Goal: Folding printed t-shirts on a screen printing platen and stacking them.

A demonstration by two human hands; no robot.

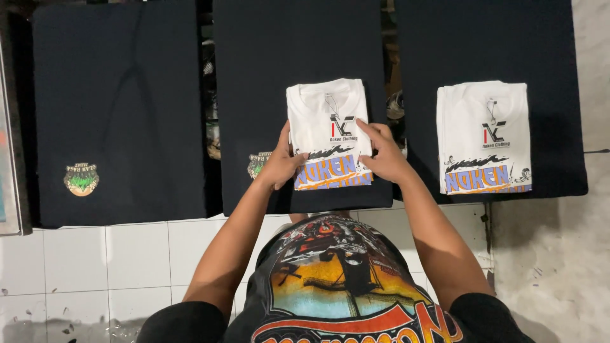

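Note:
A folded white T-shirt [325, 114] with a colourful printed band along its lower edge lies on the middle black shirt [267, 76]. My left hand [281, 160] grips its lower left edge, thumb on top. My right hand [383, 151] holds its lower right edge, with the fingers spread over the fabric. A second folded white T-shirt [483, 133] with the same print lies on the right black shirt [546, 95], untouched.
A third black shirt [121, 108] with a small round green and orange print [81, 178] lies spread at the left. White floor tiles [95, 260] run along the near side. Bare grey concrete [559, 254] shows at the right.

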